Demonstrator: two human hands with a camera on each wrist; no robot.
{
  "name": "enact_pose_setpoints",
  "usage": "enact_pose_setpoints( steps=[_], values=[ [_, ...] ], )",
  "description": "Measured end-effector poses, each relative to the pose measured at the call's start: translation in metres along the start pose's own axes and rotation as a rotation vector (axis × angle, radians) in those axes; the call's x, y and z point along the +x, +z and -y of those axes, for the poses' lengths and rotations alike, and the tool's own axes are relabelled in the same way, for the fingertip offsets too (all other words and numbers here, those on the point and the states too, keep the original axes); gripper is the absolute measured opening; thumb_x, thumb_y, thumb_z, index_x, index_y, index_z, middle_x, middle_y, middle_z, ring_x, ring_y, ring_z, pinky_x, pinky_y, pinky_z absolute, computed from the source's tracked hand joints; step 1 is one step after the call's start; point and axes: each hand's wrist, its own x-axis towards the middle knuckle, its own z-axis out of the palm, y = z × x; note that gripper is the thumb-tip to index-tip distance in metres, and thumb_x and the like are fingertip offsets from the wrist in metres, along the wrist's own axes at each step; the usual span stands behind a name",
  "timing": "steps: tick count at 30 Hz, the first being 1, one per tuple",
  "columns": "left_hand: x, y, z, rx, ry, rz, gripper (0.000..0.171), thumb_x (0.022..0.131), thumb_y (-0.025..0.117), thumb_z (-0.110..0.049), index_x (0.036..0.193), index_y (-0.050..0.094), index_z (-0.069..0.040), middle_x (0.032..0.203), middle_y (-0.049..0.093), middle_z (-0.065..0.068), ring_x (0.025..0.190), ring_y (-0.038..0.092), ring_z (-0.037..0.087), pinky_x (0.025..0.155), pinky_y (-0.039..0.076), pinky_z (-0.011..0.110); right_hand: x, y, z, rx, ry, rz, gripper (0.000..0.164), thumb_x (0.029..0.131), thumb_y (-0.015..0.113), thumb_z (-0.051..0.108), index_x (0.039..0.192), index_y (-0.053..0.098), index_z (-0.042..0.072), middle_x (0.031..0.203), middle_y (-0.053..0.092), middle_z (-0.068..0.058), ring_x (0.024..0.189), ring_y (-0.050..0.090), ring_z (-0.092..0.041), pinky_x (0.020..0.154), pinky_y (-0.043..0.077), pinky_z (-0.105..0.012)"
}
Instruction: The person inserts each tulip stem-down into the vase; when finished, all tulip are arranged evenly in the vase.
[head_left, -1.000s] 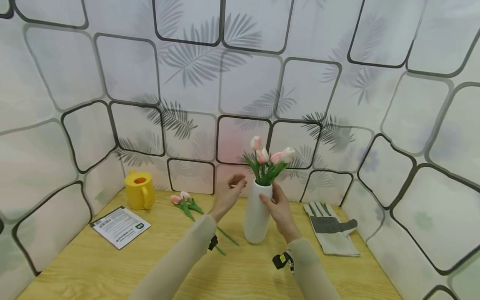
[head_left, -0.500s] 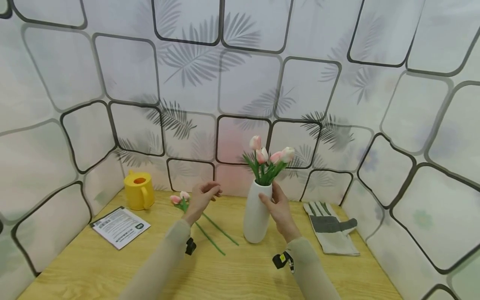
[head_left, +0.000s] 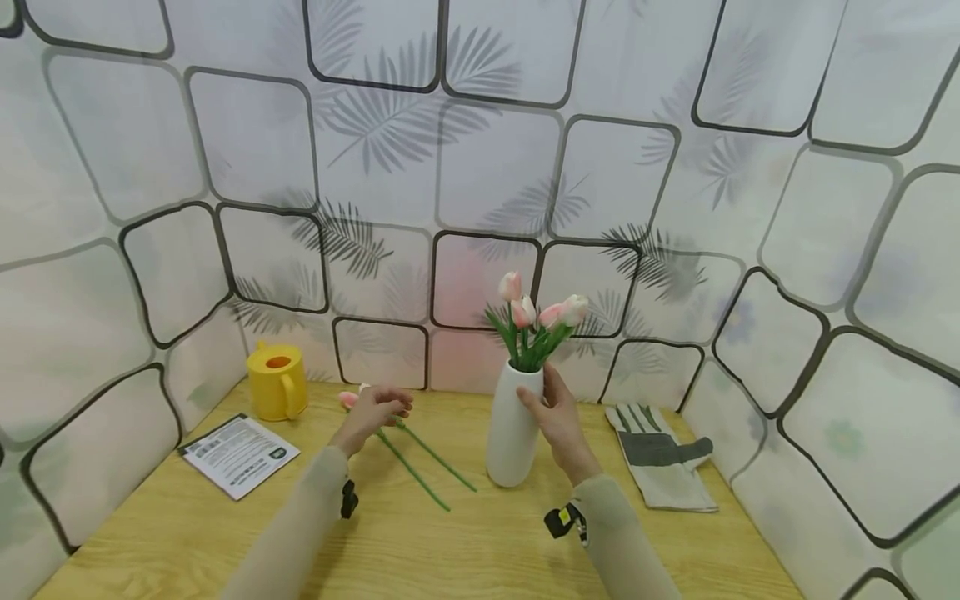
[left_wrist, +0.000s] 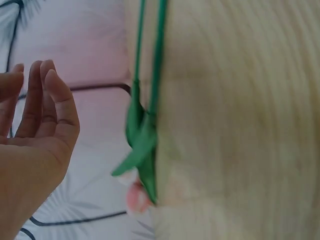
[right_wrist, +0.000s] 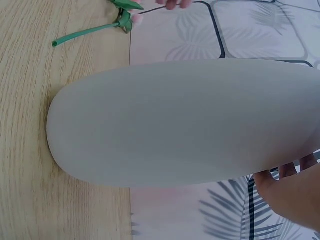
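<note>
A white vase [head_left: 512,442] stands on the wooden table, leaning slightly. My right hand [head_left: 558,425] grips its upper right side, thumb in front. In the right wrist view the vase [right_wrist: 175,122] fills the middle, with my right hand [right_wrist: 292,195] at its upper end. Several pink and white tulips [head_left: 523,312] stick out of its mouth. Left of it, two loose tulips [head_left: 420,477] lie on the table, stems towards me. My left hand [head_left: 370,415] is over their leaves and partly hides the blooms. The left wrist view shows my left hand [left_wrist: 47,125] with loosely bent fingers, apart from the tulips [left_wrist: 142,145].
A yellow watering can [head_left: 276,385] stands at the back left, with a printed sheet [head_left: 240,454] in front of it. Grey and white work gloves [head_left: 660,458] lie to the right. Patterned sheeting [head_left: 390,275] closes off the back and both sides.
My left hand has moved left and down, away from the vase to above the loose tulips. My right hand and the vase have stayed in place.
</note>
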Motion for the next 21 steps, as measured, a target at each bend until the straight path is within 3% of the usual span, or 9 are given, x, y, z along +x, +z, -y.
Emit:
enact_pose_setpoints(
  steps=[4,7,13,21],
  values=[
    [-0.001,-0.010,0.013,0.072,-0.083,0.009,0.027,0.095,0.047,0.001,0.115,0.063,0.009,0.104,0.067,0.022,0.088,0.066,0.026,0.076,0.057,0.042,0.000,0.000,0.001,-0.003,0.001,-0.003,0.070,0.093,0.069,0.021,0.153,0.032,0.014,0.153,0.041,-0.014,0.140,0.040,-0.032,0.115,0.030,-0.057],
    [-0.003,-0.015,0.023,0.130,-0.129,0.026,0.028,0.094,0.047,0.003,0.117,0.063,0.010,0.102,0.066,0.023,0.082,0.063,0.021,0.067,0.056,0.034,0.000,0.000,0.001,-0.001,0.007,-0.005,0.069,0.094,0.068,0.020,0.153,0.032,0.014,0.153,0.041,-0.014,0.140,0.040,-0.032,0.116,0.030,-0.056],
    [-0.005,-0.020,0.036,0.246,-0.165,0.040,0.033,0.084,0.046,0.009,0.111,0.065,0.010,0.079,0.065,0.015,0.064,0.055,0.015,0.054,0.048,0.026,0.000,-0.001,0.001,0.009,0.007,-0.005,0.069,0.094,0.067,0.020,0.153,0.032,0.015,0.153,0.041,-0.013,0.140,0.040,-0.031,0.116,0.030,-0.055],
    [-0.003,-0.019,0.037,0.354,-0.223,0.047,0.039,0.083,0.038,0.011,0.110,0.066,0.009,0.071,0.057,0.008,0.052,0.042,0.010,0.050,0.041,0.022,-0.001,0.000,0.000,-0.003,0.001,-0.004,0.069,0.094,0.067,0.021,0.153,0.031,0.016,0.153,0.040,-0.011,0.140,0.040,-0.031,0.116,0.031,-0.055]
  ],
)
